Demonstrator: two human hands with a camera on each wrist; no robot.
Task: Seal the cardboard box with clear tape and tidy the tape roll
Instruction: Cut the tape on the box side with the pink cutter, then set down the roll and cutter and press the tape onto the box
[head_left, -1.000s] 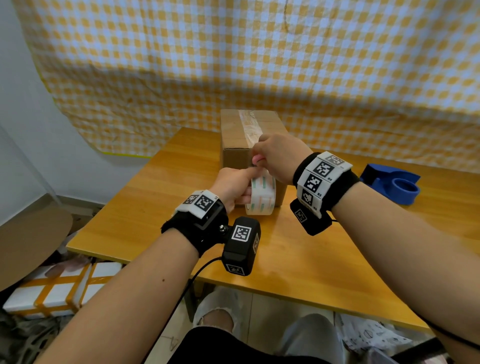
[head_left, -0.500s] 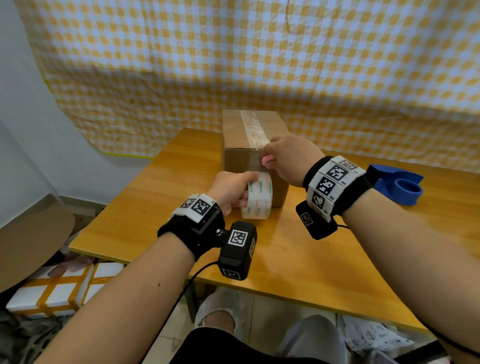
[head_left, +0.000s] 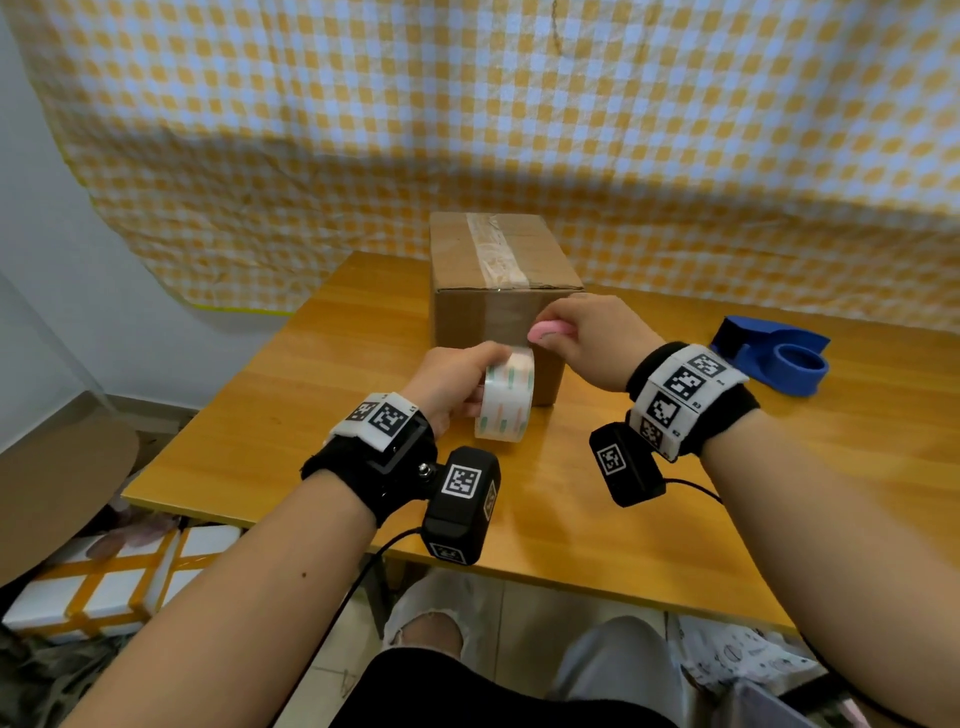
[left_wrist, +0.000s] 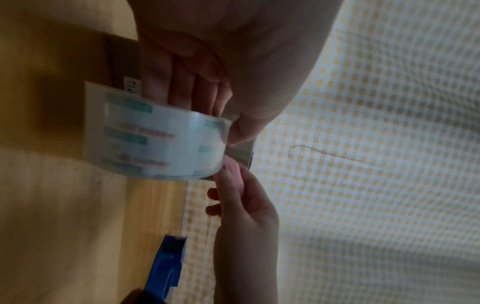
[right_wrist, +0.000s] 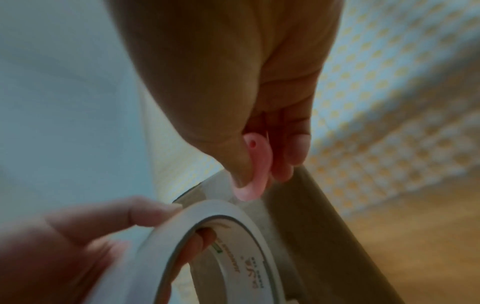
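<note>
A brown cardboard box (head_left: 488, 322) stands on the wooden table (head_left: 649, 530), with a strip of clear tape along its top seam. My left hand (head_left: 457, 384) grips a roll of clear tape (head_left: 506, 400) just in front of the box, thumb on the rim and fingers through the core (right_wrist: 200, 240). My right hand (head_left: 592, 338) pinches a small pink cutter (head_left: 550, 328) against the box's front face, right above the roll. In the right wrist view the pink cutter (right_wrist: 255, 170) sits between thumb and fingers, its tip by the roll (right_wrist: 207, 226). The left wrist view shows the roll (left_wrist: 155, 139) in my left hand.
A blue tape dispenser (head_left: 774, 358) lies on the table to the right of the box. A yellow-checked cloth (head_left: 467, 130) hangs behind the table. White boxes with orange tape (head_left: 119, 587) sit on the floor at the left, beside a sheet of cardboard (head_left: 62, 483).
My right hand with the pink cutter has slid down from the box's top front edge onto its front face. My left hand has drawn the roll slightly lower and nearer.
</note>
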